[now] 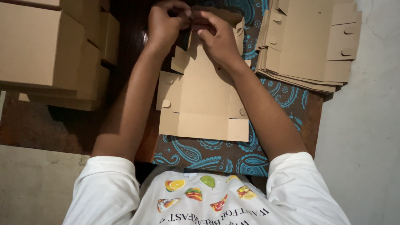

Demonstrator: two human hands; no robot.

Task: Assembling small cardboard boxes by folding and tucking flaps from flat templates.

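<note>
A flat brown cardboard box blank [204, 104] lies on a blue paisley cloth [216, 156] in front of me. Its far end is folded up, and both hands pinch that raised flap. My left hand [166, 21] grips the flap's left part near the top edge of the view. My right hand [216, 35] holds the flap from the right, its fingers meeting the left hand's. The near end of the blank, with its side tabs, rests flat on the cloth.
A stack of several flat cardboard blanks [308, 41] lies at the right on the cloth. Folded brown boxes [50, 50] are piled at the left on a dark wooden table [54, 129]. Grey floor [362, 146] runs along the right side.
</note>
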